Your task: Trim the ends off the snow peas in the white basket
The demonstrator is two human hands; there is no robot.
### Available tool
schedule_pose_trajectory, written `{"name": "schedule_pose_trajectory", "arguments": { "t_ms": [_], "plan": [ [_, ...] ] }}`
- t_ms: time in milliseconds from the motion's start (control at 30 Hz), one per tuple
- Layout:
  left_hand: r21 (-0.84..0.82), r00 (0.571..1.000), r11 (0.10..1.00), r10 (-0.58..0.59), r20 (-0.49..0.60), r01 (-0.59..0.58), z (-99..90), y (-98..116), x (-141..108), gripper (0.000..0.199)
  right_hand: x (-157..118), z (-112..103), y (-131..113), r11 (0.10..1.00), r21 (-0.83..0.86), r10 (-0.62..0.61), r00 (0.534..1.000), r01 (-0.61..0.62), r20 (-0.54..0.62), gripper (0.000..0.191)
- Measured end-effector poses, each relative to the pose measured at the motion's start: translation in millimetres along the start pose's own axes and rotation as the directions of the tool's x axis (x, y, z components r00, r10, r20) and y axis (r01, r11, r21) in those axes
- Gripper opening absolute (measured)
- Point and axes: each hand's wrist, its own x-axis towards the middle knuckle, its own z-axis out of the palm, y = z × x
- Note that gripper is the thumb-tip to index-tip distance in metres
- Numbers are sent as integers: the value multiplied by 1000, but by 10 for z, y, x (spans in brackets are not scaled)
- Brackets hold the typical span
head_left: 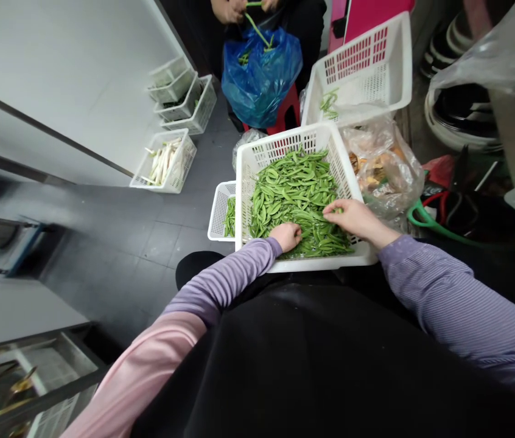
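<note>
Two hands working in a basket of snow peas

A narrow kitchen floor holds several baskets and bags, all placed here by reference to the white plastic basket (285, 143) on the person's lap. Beyond that basket sit a second white basket (358, 67) with a few pods, and a blue plastic bag (260, 76) in front of a co-worker, whose hands (234, 9) hold green pods at the top edge of the view. To its right lies a clear plastic bag (383, 164), its brownish contents hard to make out. To its left, a small white basket (220, 210) is tucked partly underneath, and further off a white crate of pale stalks (164, 164) stands on the floor.

The snow peas (296, 201) lie heaped inside the main basket. Both forearms reach forward in striped lilac sleeves. The left hand (287, 236) rests curled at the near edge of the heap, its fingers sunk among the pods and hidden. The right hand (355, 219) reaches in from the side, palm down, fingertips pressed together on a single pod (338, 210), which is mostly hidden by them
</note>
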Motion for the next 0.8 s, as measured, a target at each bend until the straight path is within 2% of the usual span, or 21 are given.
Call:
{"name": "schedule_pose_trajectory", "arguments": {
  "t_ms": [67,133,200,267,333,433,533,600,700,800],
  "plan": [
    [-204,998,978,-44,-46,34,-93,36,-80,15,-11,87,8,978,-180,-92,994,102,65,13],
    [-356,996,934,-64,-68,36,-152,88,-158,15,-33,179,0,957,-231,-151,981,175,119,14],
    [-414,994,910,-61,-86,20,-184,128,-240,14,-60,243,-7,942,-257,-192,974,217,120,15],
    [-386,995,922,-62,-84,25,-208,144,-329,17,-78,267,-2,917,-289,-256,961,274,100,15],
    [-316,992,948,-75,-105,38,-243,146,-415,24,-85,268,16,867,-332,-353,928,372,117,13],
    [-279,981,960,-58,-184,5,-327,179,-494,18,-103,279,46,736,-473,-456,871,485,184,12],
    [-289,976,957,-29,-215,-36,-413,273,-489,16,-158,321,48,596,-627,-478,849,502,226,17],
    [-286,973,957,-24,-231,-44,-456,346,-462,15,-203,345,33,539,-679,-482,844,499,237,19],
    [-413,980,910,-60,-190,-24,-488,412,-426,13,-241,344,3,547,-673,-488,843,498,227,20],
    [-641,986,759,-165,-20,114,-442,364,-403,9,-236,309,-30,665,-541,-502,845,514,186,16]
  ]
}}
